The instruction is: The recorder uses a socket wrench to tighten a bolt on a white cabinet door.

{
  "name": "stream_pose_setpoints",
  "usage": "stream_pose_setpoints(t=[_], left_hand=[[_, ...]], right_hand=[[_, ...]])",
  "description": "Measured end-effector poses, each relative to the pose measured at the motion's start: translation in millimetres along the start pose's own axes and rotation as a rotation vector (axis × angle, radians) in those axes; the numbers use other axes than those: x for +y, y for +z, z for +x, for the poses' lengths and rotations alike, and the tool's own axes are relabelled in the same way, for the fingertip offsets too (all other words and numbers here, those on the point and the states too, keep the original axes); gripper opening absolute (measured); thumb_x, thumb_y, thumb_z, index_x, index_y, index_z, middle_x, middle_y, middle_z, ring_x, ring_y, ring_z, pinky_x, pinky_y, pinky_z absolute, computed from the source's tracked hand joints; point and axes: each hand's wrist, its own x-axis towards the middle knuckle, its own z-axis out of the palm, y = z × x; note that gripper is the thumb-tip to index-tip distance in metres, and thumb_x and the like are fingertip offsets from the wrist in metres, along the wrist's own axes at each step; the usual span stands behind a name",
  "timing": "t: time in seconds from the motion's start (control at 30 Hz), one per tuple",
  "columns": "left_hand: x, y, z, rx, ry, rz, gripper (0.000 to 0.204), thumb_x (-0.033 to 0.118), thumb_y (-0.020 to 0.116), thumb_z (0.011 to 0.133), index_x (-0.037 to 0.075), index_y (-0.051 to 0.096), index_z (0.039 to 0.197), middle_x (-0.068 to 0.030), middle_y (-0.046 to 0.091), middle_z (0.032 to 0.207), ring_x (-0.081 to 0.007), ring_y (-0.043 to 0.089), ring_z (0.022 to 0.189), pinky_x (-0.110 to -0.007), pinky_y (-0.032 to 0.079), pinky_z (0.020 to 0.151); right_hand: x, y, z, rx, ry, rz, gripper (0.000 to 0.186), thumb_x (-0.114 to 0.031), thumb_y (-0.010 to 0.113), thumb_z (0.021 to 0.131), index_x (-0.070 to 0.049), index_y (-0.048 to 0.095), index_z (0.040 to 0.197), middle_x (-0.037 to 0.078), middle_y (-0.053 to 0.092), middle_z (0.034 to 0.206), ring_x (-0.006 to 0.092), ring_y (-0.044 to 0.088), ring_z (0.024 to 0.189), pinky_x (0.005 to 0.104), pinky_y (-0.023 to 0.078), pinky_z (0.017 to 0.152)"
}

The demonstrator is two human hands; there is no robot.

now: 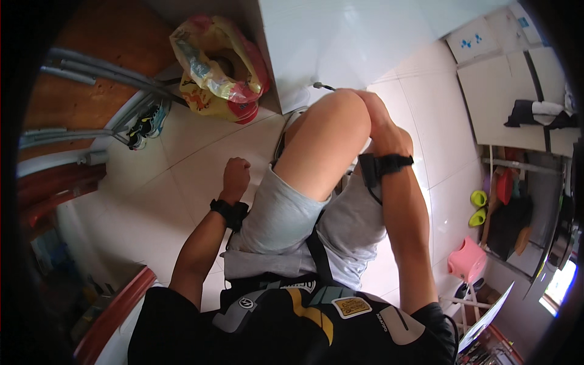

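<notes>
My left hand (236, 173) hangs beside my left thigh over the tiled floor (152, 201), its fingers curled closed; what they hold, if anything, is hidden. A black strapped device (227, 213) circles that wrist. My right hand (380, 121) reaches in against my bent bare knee (337, 128), its fingers mostly hidden behind the leg. Another black device (384, 165) is on my right forearm. I wear grey shorts (277, 219). Just past the knee, a small dark fitting (319, 85) shows at a pale panel (316, 36).
A patterned bag (222, 67) stands left of the panel, near metal tubes (85, 67) and sneakers (146, 125). Red wooden edges (131, 307) are at left. White boxes (471, 42), lime slippers (478, 207) and a pink stool (465, 261) line the right side.
</notes>
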Motion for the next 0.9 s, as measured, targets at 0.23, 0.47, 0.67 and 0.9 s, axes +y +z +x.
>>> stream_pose_setpoints(t=[0.23,0.47,0.67,0.9], left_hand=[[18,5,8,0.053,0.046,-0.112,0.006,-0.002,0.067,0.074,0.003,0.068,0.077,-0.0138,0.066,0.082,-0.0345,0.061,0.087,-0.044,0.051,0.079],[13,-5,2,0.108,0.022,-0.126,0.006,-0.003,0.065,0.075,0.002,0.068,0.077,-0.014,0.067,0.083,-0.0344,0.062,0.087,-0.044,0.051,0.079],[21,-13,10,0.147,0.01,-0.163,0.006,-0.001,0.064,0.076,0.003,0.069,0.079,-0.0145,0.067,0.084,-0.0348,0.062,0.087,-0.043,0.05,0.079],[72,-39,72,0.271,0.388,-0.238,0.014,-0.003,0.064,0.077,0.002,0.067,0.09,-0.0128,0.066,0.089,-0.0334,0.061,0.09,-0.041,0.05,0.082]], right_hand=[[8,-2,0,-0.213,-0.053,-0.111,0.034,-0.017,0.053,0.099,0.007,0.064,0.121,0.014,0.069,0.116,0.0218,0.065,0.105,0.0349,0.052,0.092],[0,5,-17,-0.379,-0.034,-0.174,0.04,-0.017,0.055,0.098,0.001,0.058,0.132,0.011,0.068,0.119,0.0184,0.063,0.107,0.0306,0.05,0.093],[-13,18,-31,-0.412,-0.298,-0.773,0.043,-0.014,0.056,0.097,-0.002,0.055,0.137,0.009,0.066,0.124,0.017,0.061,0.111,0.0281,0.05,0.096],[12,3,-12,-0.458,-0.38,-0.676,0.043,-0.014,0.059,0.094,-0.003,0.056,0.136,0.008,0.066,0.126,0.0192,0.062,0.114,0.0307,0.05,0.098]])
